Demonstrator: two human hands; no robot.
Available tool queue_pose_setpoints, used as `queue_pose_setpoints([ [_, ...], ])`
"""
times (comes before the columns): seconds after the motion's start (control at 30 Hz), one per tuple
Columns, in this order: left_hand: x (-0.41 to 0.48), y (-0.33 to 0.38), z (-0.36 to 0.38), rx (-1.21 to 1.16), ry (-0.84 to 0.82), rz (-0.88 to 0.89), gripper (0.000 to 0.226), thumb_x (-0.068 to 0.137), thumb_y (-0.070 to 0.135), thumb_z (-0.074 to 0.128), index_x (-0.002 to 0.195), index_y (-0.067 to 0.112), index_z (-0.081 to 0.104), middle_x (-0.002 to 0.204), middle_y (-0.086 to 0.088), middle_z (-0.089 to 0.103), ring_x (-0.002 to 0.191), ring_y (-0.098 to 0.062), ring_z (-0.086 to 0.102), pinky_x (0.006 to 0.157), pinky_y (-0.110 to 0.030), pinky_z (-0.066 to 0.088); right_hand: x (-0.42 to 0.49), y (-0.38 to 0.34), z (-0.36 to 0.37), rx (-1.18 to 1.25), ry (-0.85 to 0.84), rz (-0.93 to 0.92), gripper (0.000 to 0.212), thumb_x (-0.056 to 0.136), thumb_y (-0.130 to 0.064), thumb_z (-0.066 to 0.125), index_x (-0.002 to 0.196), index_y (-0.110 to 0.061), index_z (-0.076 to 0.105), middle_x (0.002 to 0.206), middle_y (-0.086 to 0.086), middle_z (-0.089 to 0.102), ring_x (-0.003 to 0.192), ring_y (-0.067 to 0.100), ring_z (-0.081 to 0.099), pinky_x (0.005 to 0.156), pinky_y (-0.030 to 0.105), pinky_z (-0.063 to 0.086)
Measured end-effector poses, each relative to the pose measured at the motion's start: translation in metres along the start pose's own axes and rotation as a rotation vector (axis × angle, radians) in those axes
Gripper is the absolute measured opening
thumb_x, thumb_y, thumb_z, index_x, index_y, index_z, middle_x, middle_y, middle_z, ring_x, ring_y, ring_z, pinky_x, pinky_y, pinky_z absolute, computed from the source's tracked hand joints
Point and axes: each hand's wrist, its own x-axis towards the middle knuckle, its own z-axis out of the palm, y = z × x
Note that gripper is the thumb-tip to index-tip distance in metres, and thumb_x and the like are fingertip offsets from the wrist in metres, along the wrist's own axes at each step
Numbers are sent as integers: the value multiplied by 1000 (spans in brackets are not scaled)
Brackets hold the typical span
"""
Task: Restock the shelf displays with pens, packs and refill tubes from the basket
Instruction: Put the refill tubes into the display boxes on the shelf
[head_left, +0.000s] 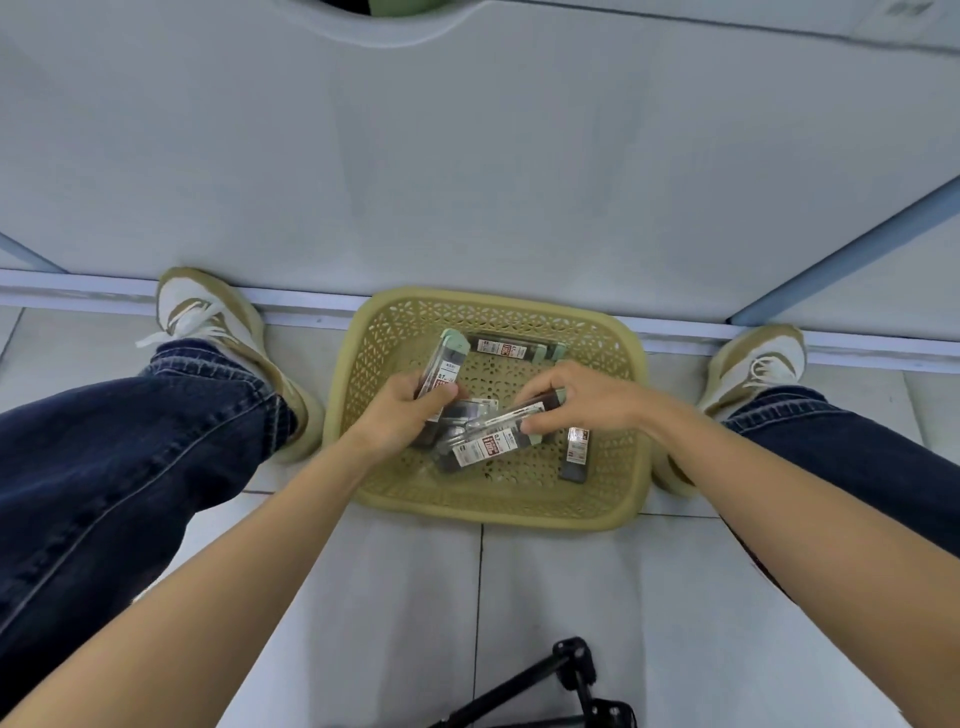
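Looks like the grab-from-the-basket step: reaching both hands into the basket (493, 512) on the floor (571, 597). Gripping one refill tube (441, 371) in the left hand (410, 410), fingers wrapped round it, green cap poking out past the knuckles. Pinching a second tube (493, 441) with the right hand (576, 397), fingers curled over its end (maybe a thin pen pack on top, hard to tell). Leaving more tubes (511, 348) beyond that hand. Next: lifting both clear, then up to the shelf.

Grey tiled floor (545, 597), pale panel (467, 182)
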Motion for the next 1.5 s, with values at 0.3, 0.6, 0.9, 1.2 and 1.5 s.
queue_pose_setpoints([
  [0.3, -21, -3, 24, -366, -343, -109, 47, 82, 33, 66, 117, 1, 60, 99, -17, 71, 80, -25, 69, 64, -32, 54, -14, -7, 1, 241, 105, -40, 44, 76, -21, 81, 110, -32, 56, 111, -11, 62, 104, 4, 61, 90, 31, 50],
  [0.6, -16, -7, 40, -497, -111, -48, 26, 86, 9, 67, 111, 2, 64, 86, -6, 74, 71, -13, 70, 59, -22, 54, -1, -4, 56, 769, 501, 34, 47, 77, -18, 79, 116, -20, 53, 118, 7, 61, 106, 21, 64, 90, 40, 55],
  [0.9, -14, -10, 46, -498, 6, -103, 33, 90, 18, 65, 118, 0, 63, 105, -14, 73, 88, -22, 69, 79, -33, 56, -4, -3, 56, 668, 608, 42, 22, 75, -22, 82, 94, -20, 71, 82, -7, 71, 58, -4, 59, 49, 8, 42],
  [1.2, -25, 32, 34, -505, 91, 5, 24, 87, 10, 68, 111, 5, 66, 101, -14, 73, 83, -25, 70, 75, -38, 59, -19, -35, 19, 625, 540, -80, 40, 78, -5, 77, 115, -13, 64, 101, 0, 72, 94, 13, 66, 84, 27, 54],
  [1.5, -62, 116, 22, -465, 77, 226, 25, 81, 12, 73, 104, 4, 67, 95, -13, 75, 85, -27, 72, 71, -34, 59, -69, -114, -38, 344, 474, -261, 19, 89, -10, 66, 108, -9, 62, 94, 1, 69, 83, 9, 64, 73, 21, 52],
])
